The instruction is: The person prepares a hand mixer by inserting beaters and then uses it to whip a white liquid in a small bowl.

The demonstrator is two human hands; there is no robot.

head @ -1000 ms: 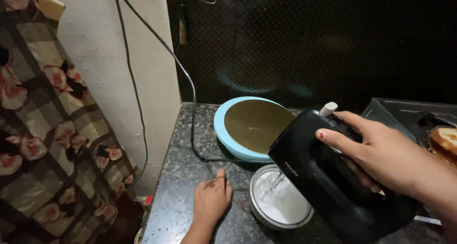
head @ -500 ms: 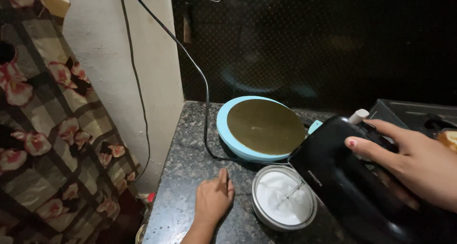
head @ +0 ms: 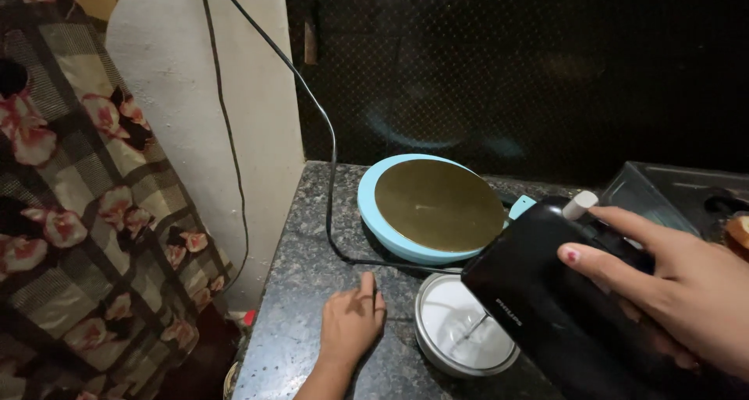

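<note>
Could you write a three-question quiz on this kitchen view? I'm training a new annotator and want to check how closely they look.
1. True or false: the left hand grips the steel bowl.
2. Which hand holds the black hand mixer? A) left B) right C) both
3. Fill in: the mixer's beater dips into the white ____ in the bowl.

Key:
1. False: it lies flat on the granite counter, beside the bowl.
2. B: the right hand.
3. Cream or batter; which one cannot be told.
</note>
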